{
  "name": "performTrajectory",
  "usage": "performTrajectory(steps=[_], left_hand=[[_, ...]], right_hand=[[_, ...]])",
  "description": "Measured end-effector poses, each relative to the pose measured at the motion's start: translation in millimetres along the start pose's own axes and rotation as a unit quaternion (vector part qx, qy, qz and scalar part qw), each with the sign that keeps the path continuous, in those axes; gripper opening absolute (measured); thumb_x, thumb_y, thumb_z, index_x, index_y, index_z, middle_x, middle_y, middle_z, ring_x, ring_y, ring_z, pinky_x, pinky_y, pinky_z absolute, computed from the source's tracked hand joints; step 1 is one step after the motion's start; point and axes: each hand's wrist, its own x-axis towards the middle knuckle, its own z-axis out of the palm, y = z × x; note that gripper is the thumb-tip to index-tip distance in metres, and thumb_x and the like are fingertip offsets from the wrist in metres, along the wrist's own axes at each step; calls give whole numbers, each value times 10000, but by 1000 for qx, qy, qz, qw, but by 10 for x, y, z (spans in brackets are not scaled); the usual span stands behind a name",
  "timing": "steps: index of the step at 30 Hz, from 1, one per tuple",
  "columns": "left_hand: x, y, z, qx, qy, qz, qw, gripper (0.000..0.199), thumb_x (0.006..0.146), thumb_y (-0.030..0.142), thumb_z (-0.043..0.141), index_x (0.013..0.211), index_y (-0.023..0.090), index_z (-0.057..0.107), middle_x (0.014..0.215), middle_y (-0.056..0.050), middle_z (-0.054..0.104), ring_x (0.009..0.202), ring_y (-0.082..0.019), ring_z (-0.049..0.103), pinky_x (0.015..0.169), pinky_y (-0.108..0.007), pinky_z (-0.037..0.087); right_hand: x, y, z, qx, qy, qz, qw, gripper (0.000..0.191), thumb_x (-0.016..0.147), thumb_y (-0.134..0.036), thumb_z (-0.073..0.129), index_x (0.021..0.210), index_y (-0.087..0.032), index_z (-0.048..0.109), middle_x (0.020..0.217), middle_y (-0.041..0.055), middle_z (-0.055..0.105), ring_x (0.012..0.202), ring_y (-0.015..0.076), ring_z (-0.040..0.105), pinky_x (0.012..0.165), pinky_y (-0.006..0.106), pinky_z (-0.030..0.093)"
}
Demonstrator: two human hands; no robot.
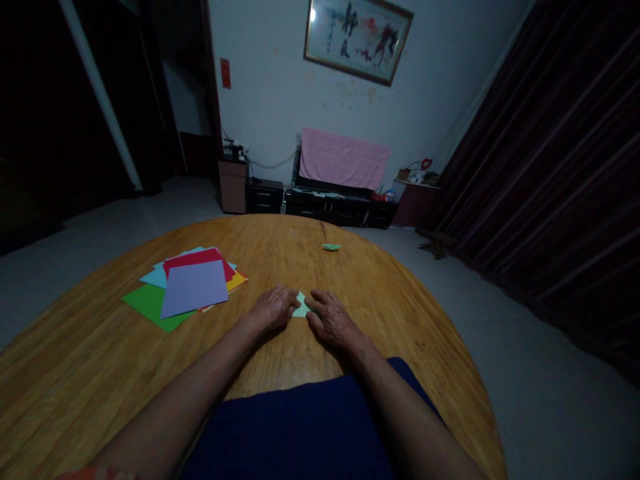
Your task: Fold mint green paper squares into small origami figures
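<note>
A small piece of folded light green paper [301,307] lies on the wooden table in front of me, its top coming to a point. My left hand [277,307] is closed at its left edge, with the fingers pressed together on the paper. From the other side, the thumb and forefinger of my right hand [330,317] press on the right edge, the other fingers curled. Both hands partly cover the paper. Farther back on the table sits a small folded green paper shape [331,247], apart from my hands.
Coloured paper sheets lie to the left on the round table [400,300]: a purple sheet [195,287] on top, with red [200,255], green [155,303], light blue and yellow ones beneath. Beyond the table stands a low black cabinet [325,207] with a pink cloth [345,160] above it.
</note>
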Motion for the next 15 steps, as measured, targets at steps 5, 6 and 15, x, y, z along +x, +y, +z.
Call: performTrajectory(steps=[5,6,15], left_hand=[[3,-28,30,-15,-3,-6,1000,239,851,188,492,943,234,708,1188,-70,652,970,-223,613,893,-389,442],[4,-29,30,-15,-3,-9,1000,238,853,194,492,946,233,708,1181,-73,654,969,-227,614,888,-391,444],[15,20,-30,2,-22,-16,1000,247,851,196,476,925,235,709,1142,-57,673,958,-215,615,900,-378,423]], right_hand=[[-86,-9,-27,-3,-4,13,1000,309,909,-253,449,1184,-202,580,1325,110,476,1198,228,427,1014,406,338],[-104,-12,-36,-4,-5,16,1000,321,910,-261,450,1200,-196,573,1328,116,474,1203,230,425,1017,406,337],[-224,-35,-113,-8,-16,29,999,311,917,-257,434,1169,-170,593,1328,136,476,1207,233,436,1021,406,343]])
